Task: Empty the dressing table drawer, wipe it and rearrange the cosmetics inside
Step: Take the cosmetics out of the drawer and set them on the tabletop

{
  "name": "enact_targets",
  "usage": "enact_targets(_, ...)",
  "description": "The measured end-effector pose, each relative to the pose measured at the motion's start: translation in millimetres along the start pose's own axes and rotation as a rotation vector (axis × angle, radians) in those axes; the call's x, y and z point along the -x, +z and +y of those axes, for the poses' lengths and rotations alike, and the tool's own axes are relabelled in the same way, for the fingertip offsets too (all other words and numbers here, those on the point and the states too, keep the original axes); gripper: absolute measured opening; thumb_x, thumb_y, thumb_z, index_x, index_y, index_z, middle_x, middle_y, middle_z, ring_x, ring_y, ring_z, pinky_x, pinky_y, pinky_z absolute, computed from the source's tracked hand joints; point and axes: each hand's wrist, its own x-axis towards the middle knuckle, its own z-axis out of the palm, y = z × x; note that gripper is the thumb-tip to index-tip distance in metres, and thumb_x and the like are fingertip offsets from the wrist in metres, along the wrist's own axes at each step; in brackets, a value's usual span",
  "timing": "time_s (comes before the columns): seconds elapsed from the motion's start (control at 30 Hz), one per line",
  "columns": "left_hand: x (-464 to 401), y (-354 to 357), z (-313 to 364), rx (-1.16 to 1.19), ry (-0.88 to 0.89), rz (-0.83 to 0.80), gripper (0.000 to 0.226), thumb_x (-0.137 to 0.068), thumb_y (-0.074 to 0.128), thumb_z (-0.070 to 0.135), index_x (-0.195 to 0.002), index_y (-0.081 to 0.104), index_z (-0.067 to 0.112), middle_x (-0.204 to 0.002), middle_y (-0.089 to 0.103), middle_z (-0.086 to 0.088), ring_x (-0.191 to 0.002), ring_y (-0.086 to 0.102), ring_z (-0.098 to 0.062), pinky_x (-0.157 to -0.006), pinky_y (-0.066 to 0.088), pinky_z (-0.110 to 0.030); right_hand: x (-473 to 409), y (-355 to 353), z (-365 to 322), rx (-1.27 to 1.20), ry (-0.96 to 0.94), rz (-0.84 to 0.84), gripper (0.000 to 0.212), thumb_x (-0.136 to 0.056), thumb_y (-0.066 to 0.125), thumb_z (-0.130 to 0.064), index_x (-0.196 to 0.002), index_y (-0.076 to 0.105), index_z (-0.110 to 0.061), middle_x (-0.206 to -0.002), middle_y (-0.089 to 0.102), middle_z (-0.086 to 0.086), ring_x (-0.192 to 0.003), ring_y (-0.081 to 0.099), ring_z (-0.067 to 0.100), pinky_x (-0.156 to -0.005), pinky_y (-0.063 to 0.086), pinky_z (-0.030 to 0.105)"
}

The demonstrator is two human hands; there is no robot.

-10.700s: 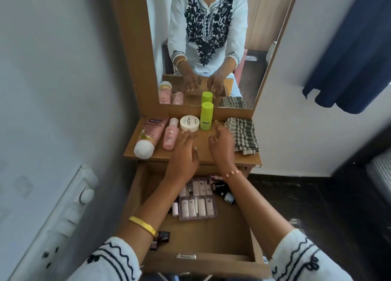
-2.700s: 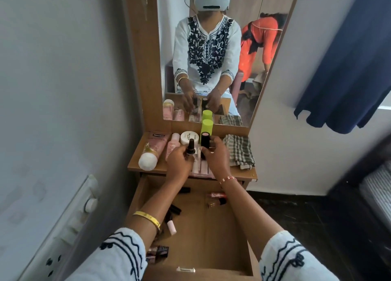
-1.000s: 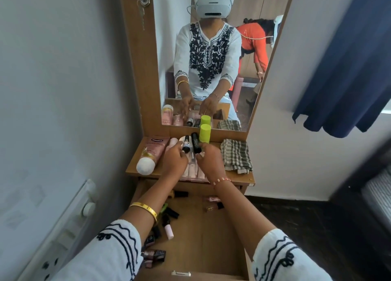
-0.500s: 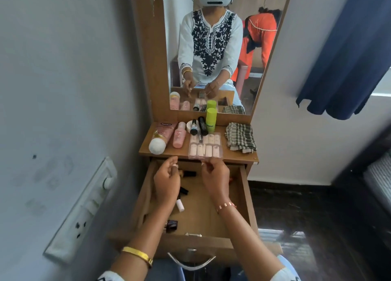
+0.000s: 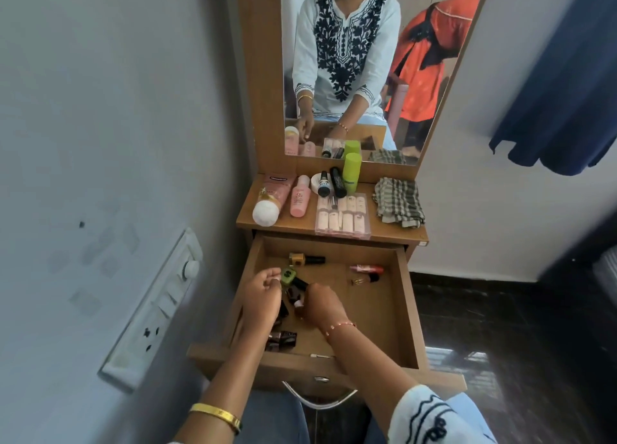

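Wooden drawer (image 5: 405, 296) stands pulled out, nail polish bottles scattered inside. Left hand (image 5: 263, 296) pinches a green nail polish bottle (image 5: 287, 276); right hand (image 5: 322, 305) curls over a small bottle (image 5: 298, 304) beside it. Checked cloth (image 5: 399, 201) lies on the shelf (image 5: 394, 233).

Print on the pink tube (image 5: 271, 193) seems too blurred to read.

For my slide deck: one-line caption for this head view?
Both hands gather small bottles from the open drawer; cosmetics already line the shelf.
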Motion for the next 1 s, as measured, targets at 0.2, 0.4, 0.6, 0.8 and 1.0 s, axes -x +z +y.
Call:
enact_targets(0.2,1,3,-1,-0.145,0.004,-0.078,0.028,-0.093,0.044,0.006,-0.114,0.061,0.011,-0.115,0.065,-0.007,-0.098,0.060,-0.017,-0.077,0.046,-0.024,1,-3,6,-0.021,-0.011,0.012,0.025,-0.088,0.059,-0.024,-0.106,0.061,-0.007,-0.100,0.066,0.009,-0.086,0.063,0.022,-0.071,0.050,0.028)
enact_targets(0.4,6,8,-1,-0.376,0.035,-0.252,0.043,-0.091,0.046,0.001,-0.130,0.051,0.016,-0.129,0.057,-0.004,-0.112,0.054,-0.016,-0.093,0.042,-0.025,5,-12,13,-0.394,-0.039,0.156,0.007,-0.081,0.067,-0.018,-0.079,0.065,-0.011,-0.070,0.061,0.002,-0.062,0.055,0.013,-0.056,0.045,0.022)
enact_targets(0.6,11,11,1,-0.516,0.094,-0.287,0.037,-0.091,0.049,0.005,-0.125,0.053,0.017,-0.127,0.057,-0.005,-0.117,0.052,-0.022,-0.090,0.038,-0.024,9,-17,4,-0.618,-0.077,0.163,0.021,-0.082,0.070,-0.019,-0.065,0.059,-0.021,-0.060,0.062,-0.001,-0.050,0.056,0.008,-0.055,0.049,0.018)
enact_targets(0.8,9,9,2,-0.468,0.059,-0.201,0.036,-0.089,0.057,0.013,-0.124,0.055,0.012,-0.118,0.063,-0.009,-0.109,0.057,-0.024,-0.091,0.047,-0.033,2,-29,-2,-0.855,-0.001,0.227,0.025,-0.093,0.054,-0.022,-0.073,0.064,-0.011,-0.066,0.063,0.004,-0.055,0.058,0.013,-0.055,0.050,0.023)
enact_targets(1.0,8,6,3,-0.402,0.021,-0.154,0.035,-0.087,0.060,0.015,-0.121,0.056,0.007,-0.113,0.064,-0.012,-0.105,0.059,-0.026,-0.084,0.048,-0.031,-16,-12,3,-0.295,0.015,0.143,0.017,-0.089,0.058,-0.015,-0.098,0.067,-0.005,-0.098,0.069,0.011,-0.092,0.064,0.024,-0.076,0.049,0.028)
